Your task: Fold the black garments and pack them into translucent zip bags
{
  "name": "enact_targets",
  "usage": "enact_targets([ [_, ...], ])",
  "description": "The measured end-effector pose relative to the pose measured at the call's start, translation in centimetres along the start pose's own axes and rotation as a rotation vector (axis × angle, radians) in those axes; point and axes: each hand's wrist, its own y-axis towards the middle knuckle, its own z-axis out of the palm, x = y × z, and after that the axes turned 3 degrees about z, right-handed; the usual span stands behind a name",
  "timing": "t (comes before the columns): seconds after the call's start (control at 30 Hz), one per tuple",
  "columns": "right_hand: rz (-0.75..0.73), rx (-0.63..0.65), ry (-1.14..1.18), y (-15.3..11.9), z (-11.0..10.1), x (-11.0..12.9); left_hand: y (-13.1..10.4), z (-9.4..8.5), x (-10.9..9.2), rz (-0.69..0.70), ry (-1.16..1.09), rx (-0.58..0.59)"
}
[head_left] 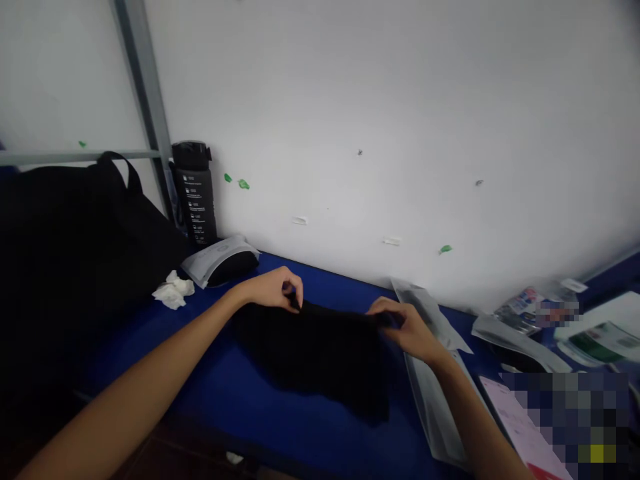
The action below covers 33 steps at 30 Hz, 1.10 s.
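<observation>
A black cloth (320,353) is stretched between my two hands above the blue surface (295,433). My left hand (283,288) pinches its upper edge left of the middle. At its upper right corner, my right hand (397,323) has closed fingers on the same cloth. The cloth's lower edge hangs or lies toward the front of the surface; its dark folds are hard to make out. Partly under my right forearm is a translucent plastic bag (433,400).
A large black bag (75,247) fills the left side. Beside it are a black bottle (197,200), a crumpled white tissue (173,290) and a pouch with something black (223,261). Plastic packages (520,343) and a pink sheet (520,420) lie at the right. A white wall (340,120) rises behind.
</observation>
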Motion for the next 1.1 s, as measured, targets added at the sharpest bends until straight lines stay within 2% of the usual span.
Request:
enact_targets([
  [0.07, 0.018, 0.237, 0.013, -0.3, -0.4, 0.6, -0.5, -0.3, -0.1, -0.035, 0.024, 0.207],
  [0.1, 0.033, 0.31, 0.001, -0.5, -0.5, 0.9, -0.6, -0.3, -0.2, -0.063, 0.048, 0.266],
  [0.17, 0.063, 0.372, -0.026, -0.6, -0.6, 1.2, -0.7, -0.1, -0.4, -0.114, 0.092, 0.301],
  [0.23, 0.093, 0.383, -0.057, -0.7, -0.7, 1.1, -0.7, 0.1, -0.5, -0.134, 0.125, 0.269],
  [0.33, 0.114, 0.306, -0.151, -0.7, -0.5, 0.0, -0.4, 0.6, -0.4, -0.112, 0.188, 0.17],
  [0.5, -0.004, 0.027, -0.394, -0.4, 0.6, -2.6, -0.2, 1.1, 0.6, -0.009, 0.311, -0.002],
  [0.6, -0.029, -0.04, -0.439, -0.2, 0.9, -3.2, -0.1, 1.2, 0.9, -0.003, 0.387, -0.066],
  [0.77, 0.011, -0.077, -0.503, -0.2, 0.9, -2.7, -0.2, 1.2, 0.8, -0.034, 0.34, -0.052],
  [1.0, 0.033, -0.066, -0.534, -0.3, 1.0, -2.5, -0.3, 1.1, 1.3, 0.0, 0.379, -0.055],
  [1.1, 0.001, -0.127, -0.507, -0.2, 0.7, -2.1, -0.3, 1.0, 1.4, 0.011, 0.431, -0.065],
])
